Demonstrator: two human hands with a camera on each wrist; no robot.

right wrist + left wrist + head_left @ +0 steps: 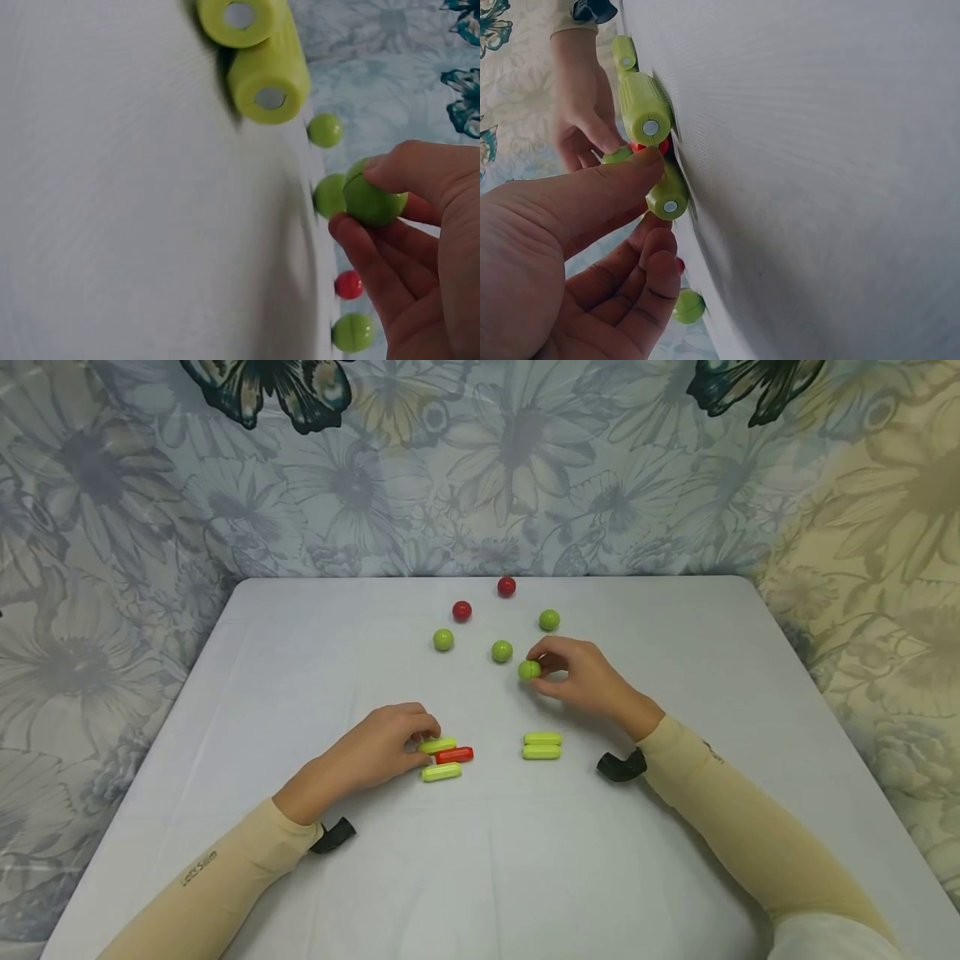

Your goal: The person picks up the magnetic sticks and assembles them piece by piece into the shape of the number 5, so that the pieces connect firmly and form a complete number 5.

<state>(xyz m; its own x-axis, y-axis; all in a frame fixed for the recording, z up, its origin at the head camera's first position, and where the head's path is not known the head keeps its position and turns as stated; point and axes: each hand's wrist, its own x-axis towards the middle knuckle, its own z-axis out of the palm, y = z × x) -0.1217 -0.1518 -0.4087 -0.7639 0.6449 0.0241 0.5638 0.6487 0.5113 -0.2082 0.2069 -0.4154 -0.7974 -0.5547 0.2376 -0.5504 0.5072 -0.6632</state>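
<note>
My right hand (588, 681) pinches a green ball (529, 670) between thumb and fingers; the right wrist view shows this ball (371, 196) and a seam on it. My left hand (378, 743) grips a yellow-green stick (437, 745), its thumb and fingers on either side of it. Against that one lies a red stick (454, 755), with another yellow-green stick (442, 772) on the near side. In the left wrist view the gripped stick (667, 196) has a round metallic end. Two more yellow-green sticks (542, 745) lie side by side, nearer the person than the right hand.
Beyond the hands stand several loose balls: green balls (443, 640) (502, 651) (549, 620) and red balls (462, 612) (506, 587). All rest on a white-covered table (487, 860). Flowered cloth (517, 468) hangs behind it. Each wrist carries a black mount (622, 767).
</note>
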